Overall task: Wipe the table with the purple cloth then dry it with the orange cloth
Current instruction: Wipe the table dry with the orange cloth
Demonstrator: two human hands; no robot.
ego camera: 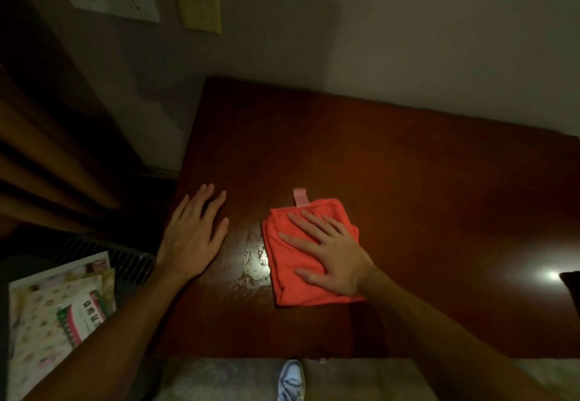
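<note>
Left hand (191,237): my fingers are straight and slightly spread, palm down, lying flat on the tabletop (408,165) near its left edge, holding nothing.
Left arm: bare, it runs in from the lower left, wrist straight.
Right hand (329,253): palm down, fingers spread and straight, pressing flat on the orange cloth (282,275).
Right arm: bare, it comes in from the lower right, forearm angled toward the middle.
Hands: apart, side by side.

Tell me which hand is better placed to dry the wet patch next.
Right. The right hand already presses flat on the folded orange cloth, directly beside the wet patch. The left hand rests bare on the table, holding nothing.
</note>
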